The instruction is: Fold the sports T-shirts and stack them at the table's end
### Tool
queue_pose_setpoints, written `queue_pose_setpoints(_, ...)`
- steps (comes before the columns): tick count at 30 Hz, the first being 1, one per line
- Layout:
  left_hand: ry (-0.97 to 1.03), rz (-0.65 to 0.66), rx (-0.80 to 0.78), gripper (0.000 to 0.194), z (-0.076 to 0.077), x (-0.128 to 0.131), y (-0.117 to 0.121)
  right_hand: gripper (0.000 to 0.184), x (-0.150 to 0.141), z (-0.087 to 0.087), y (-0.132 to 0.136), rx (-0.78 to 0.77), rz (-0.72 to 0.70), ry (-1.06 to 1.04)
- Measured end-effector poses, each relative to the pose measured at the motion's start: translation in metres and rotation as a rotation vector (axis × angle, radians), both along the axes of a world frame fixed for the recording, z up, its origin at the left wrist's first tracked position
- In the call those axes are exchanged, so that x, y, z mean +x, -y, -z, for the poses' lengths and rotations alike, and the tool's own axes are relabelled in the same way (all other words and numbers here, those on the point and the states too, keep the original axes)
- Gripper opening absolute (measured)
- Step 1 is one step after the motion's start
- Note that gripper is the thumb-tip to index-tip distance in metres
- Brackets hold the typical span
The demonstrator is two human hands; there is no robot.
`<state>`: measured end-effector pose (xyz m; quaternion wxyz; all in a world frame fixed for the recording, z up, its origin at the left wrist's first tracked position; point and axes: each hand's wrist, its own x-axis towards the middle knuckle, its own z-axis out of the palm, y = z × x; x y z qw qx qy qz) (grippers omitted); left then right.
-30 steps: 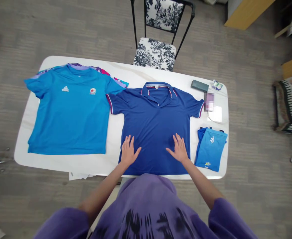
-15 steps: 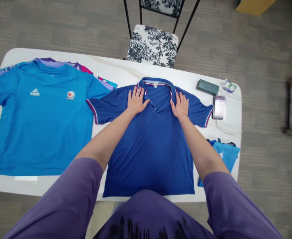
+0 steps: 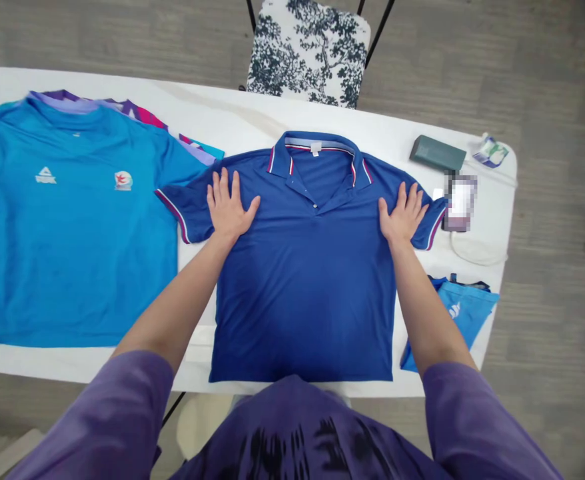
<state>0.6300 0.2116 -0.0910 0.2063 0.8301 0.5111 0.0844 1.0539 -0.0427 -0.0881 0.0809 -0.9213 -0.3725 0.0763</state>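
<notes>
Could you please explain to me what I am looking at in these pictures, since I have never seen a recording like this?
There is no machine here: a person works with bare hands, and every picture comes from one camera worn on the head, looking forward and down. That is why the purple sleeves reach in from the bottom.

The left hand and right hand lie spread on a dark blue polo shirt, near its sleeves. Neither hand grips anything.

The shirt lies face up on a white table. To its left is a bright blue shirt with other garments under it; to its right are a dark green case, a blurred-out item and a light blue folded item. A patterned chair stands beyond.
</notes>
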Motion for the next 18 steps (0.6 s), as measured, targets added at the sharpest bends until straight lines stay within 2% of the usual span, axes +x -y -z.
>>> queue_pose_setpoints(3,0.004,-0.016,-0.034,0.1,-0.011,0.001,-0.004,0.087,-0.004,-0.013,-0.004,0.019,0.063,-0.036)
queue_pose_setpoints(6,0.003,0.023,-0.02,0.097,-0.04,-0.015,0.002,0.088,-0.043,-0.046,0.011,0.048,-0.009,-0.065)
queue_pose_setpoints(9,-0.006,0.056,-0.002,0.094,-0.075,-0.055,0.03,0.088,-0.127,-0.078,0.06,0.015,-0.151,-0.158)
queue_pose_setpoints(12,-0.035,0.137,-0.031,0.091,-0.096,-0.102,0.082,0.091,-0.242,-0.091,0.131,-0.091,-0.234,-0.298)
queue_pose_setpoints(15,-0.056,0.309,-0.102,0.092,-0.096,-0.14,0.143,0.096,-0.348,-0.084,0.196,-0.178,-0.232,-0.324)
queue_pose_setpoints(18,-0.082,0.439,-0.199,0.098,-0.088,-0.166,0.187,0.099,-0.412,-0.075,0.231,-0.171,-0.166,-0.316)
